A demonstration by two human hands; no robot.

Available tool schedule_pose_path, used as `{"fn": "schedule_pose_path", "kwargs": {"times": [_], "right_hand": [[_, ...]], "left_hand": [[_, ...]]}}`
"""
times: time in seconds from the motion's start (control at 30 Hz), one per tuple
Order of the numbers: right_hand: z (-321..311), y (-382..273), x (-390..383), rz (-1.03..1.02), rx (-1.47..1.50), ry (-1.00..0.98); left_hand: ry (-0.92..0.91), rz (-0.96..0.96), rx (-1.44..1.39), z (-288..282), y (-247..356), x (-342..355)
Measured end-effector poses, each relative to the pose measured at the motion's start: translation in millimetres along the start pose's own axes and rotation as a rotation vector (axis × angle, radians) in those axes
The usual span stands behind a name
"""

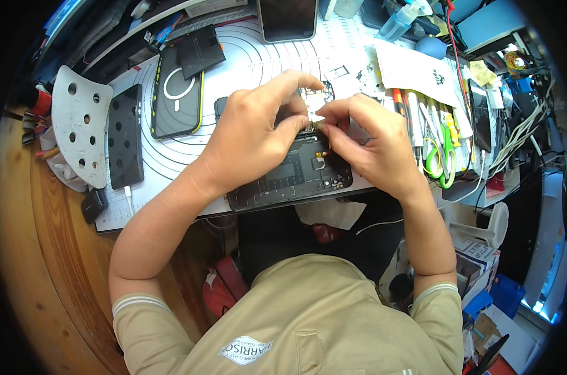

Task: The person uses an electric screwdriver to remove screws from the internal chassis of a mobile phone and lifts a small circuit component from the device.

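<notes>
An opened phone lies at the table's front edge. Its dark flat panel [289, 174] is nearest to me, with a small gold flex connector [321, 154] on it. Beyond the panel is the exposed inside of the phone [316, 97], with bright metallic parts. My left hand [252, 128] reaches over the panel, thumb and forefinger drawn together at the phone's inner edge. Opposite it, my right hand [374, 137] pinches at nearly the same spot, beside a tiny pale piece. Fingers hide most of that spot, so what either hand grips is too small to make out.
A phone in a yellow-edged case [177, 94] and a dark phone [126, 137] lie left, beside a white perforated plate [80, 125]. Another phone [288, 19] stands at the back. Green-handled scissors [442, 156], screwdrivers and a white pouch [414, 72] crowd the right.
</notes>
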State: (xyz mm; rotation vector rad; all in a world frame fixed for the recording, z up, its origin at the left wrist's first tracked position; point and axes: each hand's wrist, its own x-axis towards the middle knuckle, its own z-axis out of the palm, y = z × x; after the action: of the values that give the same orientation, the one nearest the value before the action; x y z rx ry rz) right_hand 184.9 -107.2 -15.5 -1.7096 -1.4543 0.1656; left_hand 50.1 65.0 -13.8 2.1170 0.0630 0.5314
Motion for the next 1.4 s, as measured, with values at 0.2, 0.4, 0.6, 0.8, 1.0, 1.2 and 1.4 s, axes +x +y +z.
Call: {"fn": "schedule_pose_path", "kwargs": {"times": [0.2, 0.4, 0.6, 0.8, 1.0, 1.2, 1.4], "right_hand": [[2.5, 2.1, 4.6, -0.068, -0.028, 0.048], [6.2, 5.8, 0.9, -0.039, -0.035, 0.069], [0.1, 11.6, 7.9, -0.114, -0.065, -0.015], [-12.1, 11.2, 21.3, -0.241, -0.128, -0.148], [-14.1, 13.8, 30.0, -0.184, -0.002, -0.219], [-14.9, 13.7, 30.7, -0.212, -0.029, -0.217], [-16.7, 10.5, 26.5, -0.299, -0.225, -0.244]], "left_hand": [[0.027, -0.073, 0.002, 2.2, 0.2, 2.9], [0.031, -0.115, -0.014, 3.1, 3.3, 3.4], [0.026, -0.057, 0.032, 0.6, 1.0, 2.0], [-0.01, 0.344, 0.257, -20.9, 4.2, 2.0], [-0.007, -0.043, 0.001, -12.4, -3.8, 1.6], [-0.067, -0.117, -0.109, -3.8, -6.4, 8.2], [-0.016, -0.181, -0.116, 2.1, -4.0, 6.3]]}}
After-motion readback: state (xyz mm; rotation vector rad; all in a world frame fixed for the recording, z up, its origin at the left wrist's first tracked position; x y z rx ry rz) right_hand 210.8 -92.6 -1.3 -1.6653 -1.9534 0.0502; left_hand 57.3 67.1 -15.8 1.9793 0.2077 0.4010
